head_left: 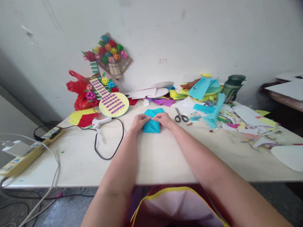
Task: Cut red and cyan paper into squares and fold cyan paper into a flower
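A creased piece of blue paper (152, 127) lies on the white table in front of me, with fold lines across it. My left hand (140, 122) pinches it from the left, thumb and fingertips together. From the right, my right hand (164, 120) pinches the same paper, its fingertips close to those of the left. The fingers hide the middle of the sheet. Just right of my right hand rest black-handled scissors (181, 117), blades slightly apart. Left of my left hand lies a white glue gun (101, 121) with a black cord.
A yellow power strip (30, 154) with cables sits at the left edge. Paper flowers (110, 50) and a round yellow paper craft (114, 104) stand at the back left. Paper scraps (242, 119) cover the right side, near a green bottle (232, 87).
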Action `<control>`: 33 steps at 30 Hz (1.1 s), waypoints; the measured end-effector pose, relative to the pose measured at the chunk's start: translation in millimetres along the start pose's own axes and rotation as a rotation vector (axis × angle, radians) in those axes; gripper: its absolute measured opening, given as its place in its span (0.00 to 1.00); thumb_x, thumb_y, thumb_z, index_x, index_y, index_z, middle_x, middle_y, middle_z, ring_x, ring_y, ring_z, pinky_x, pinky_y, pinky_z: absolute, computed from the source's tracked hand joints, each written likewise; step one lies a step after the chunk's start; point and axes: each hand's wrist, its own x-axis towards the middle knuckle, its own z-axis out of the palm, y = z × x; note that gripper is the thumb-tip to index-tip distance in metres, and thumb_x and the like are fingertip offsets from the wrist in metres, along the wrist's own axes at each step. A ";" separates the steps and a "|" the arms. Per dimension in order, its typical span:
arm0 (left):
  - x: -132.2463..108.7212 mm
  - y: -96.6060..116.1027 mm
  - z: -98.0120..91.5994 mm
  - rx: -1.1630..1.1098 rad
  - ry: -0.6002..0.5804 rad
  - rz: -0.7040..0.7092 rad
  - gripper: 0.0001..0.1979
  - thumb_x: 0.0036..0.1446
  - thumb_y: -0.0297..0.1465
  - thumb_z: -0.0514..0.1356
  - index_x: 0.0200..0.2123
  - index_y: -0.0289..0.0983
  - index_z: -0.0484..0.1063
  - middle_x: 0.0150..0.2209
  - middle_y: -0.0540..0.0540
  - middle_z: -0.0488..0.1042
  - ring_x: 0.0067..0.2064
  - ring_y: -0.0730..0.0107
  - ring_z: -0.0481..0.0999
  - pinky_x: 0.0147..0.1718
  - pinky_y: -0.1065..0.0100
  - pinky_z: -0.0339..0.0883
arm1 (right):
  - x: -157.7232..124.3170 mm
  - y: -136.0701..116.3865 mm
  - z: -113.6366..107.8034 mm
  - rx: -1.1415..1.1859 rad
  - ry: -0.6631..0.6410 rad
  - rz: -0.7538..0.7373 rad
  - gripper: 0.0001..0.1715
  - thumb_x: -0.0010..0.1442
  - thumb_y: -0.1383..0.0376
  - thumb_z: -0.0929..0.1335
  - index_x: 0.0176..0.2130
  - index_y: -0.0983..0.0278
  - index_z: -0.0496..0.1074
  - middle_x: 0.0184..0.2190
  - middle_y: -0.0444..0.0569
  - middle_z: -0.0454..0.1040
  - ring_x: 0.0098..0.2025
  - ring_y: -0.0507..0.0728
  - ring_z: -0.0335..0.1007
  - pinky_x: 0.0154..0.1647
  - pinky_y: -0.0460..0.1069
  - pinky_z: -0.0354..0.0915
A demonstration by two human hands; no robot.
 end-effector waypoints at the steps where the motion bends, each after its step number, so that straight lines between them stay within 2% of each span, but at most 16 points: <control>1: -0.5 1.2 0.0 -0.005 0.008 0.003 0.16 0.41 0.42 0.63 0.24 0.33 0.71 0.17 0.53 0.62 0.20 0.79 0.56 0.19 0.74 0.47 | -0.4 -0.5 -0.8 0.005 0.000 -0.007 0.21 0.41 0.50 0.70 0.19 0.65 0.67 0.13 0.38 0.57 0.19 0.47 0.51 0.19 0.44 0.52; 4: -1.2 3.4 -0.5 -0.016 0.027 0.007 0.17 0.41 0.43 0.63 0.24 0.33 0.70 0.17 0.53 0.61 0.20 0.79 0.56 0.18 0.73 0.47 | -1.2 -1.9 -4.2 0.063 -0.004 0.022 0.25 0.45 0.45 0.67 0.22 0.65 0.69 0.13 0.39 0.58 0.18 0.48 0.56 0.18 0.45 0.55; 8: 0.2 2.1 -1.0 -0.018 0.039 -0.008 0.17 0.40 0.43 0.64 0.23 0.33 0.70 0.17 0.53 0.61 0.20 0.79 0.56 0.19 0.73 0.49 | -0.1 -0.1 -8.0 0.210 -0.029 0.154 0.28 0.46 0.43 0.65 0.29 0.65 0.70 0.14 0.42 0.64 0.17 0.51 0.62 0.17 0.46 0.59; 13: 2.5 -2.7 -1.7 -0.041 0.048 -0.004 0.17 0.40 0.43 0.64 0.24 0.34 0.69 0.17 0.53 0.61 0.20 0.79 0.56 0.18 0.74 0.48 | 2.4 5.4 -8.7 0.147 -0.013 0.131 0.22 0.42 0.49 0.71 0.21 0.64 0.65 0.13 0.41 0.65 0.16 0.50 0.61 0.16 0.45 0.59; 21: 4.0 -5.5 -0.5 -0.066 0.090 -0.017 0.18 0.39 0.44 0.64 0.26 0.34 0.71 0.18 0.53 0.62 0.20 0.79 0.57 0.18 0.74 0.49 | -0.5 -2.0 -4.9 0.100 0.058 0.137 0.15 0.46 0.58 0.70 0.20 0.64 0.64 0.12 0.40 0.64 0.16 0.49 0.61 0.16 0.44 0.59; 26: -1.5 2.3 -0.1 -0.156 0.102 -0.025 0.24 0.40 0.45 0.64 0.37 0.34 0.72 0.22 0.50 0.68 0.22 0.77 0.63 0.22 0.73 0.56 | 1.2 -0.5 -2.2 0.128 0.088 0.138 0.15 0.47 0.57 0.69 0.20 0.64 0.64 0.12 0.40 0.64 0.16 0.50 0.62 0.15 0.44 0.59; 30: -5.5 8.7 -1.3 -0.242 0.081 -0.017 0.33 0.39 0.43 0.66 0.49 0.35 0.67 0.25 0.50 0.70 0.25 0.76 0.67 0.26 0.73 0.60 | 4.1 1.5 -1.0 0.145 0.134 0.148 0.16 0.48 0.56 0.69 0.20 0.64 0.64 0.11 0.40 0.64 0.15 0.50 0.62 0.13 0.43 0.57; 33: -5.9 9.8 -2.2 -0.257 0.041 0.024 0.36 0.39 0.40 0.67 0.52 0.36 0.65 0.23 0.52 0.69 0.24 0.76 0.66 0.26 0.72 0.60 | 4.9 1.3 -0.3 0.176 0.168 0.157 0.16 0.49 0.57 0.69 0.19 0.64 0.63 0.11 0.41 0.65 0.15 0.50 0.63 0.13 0.43 0.58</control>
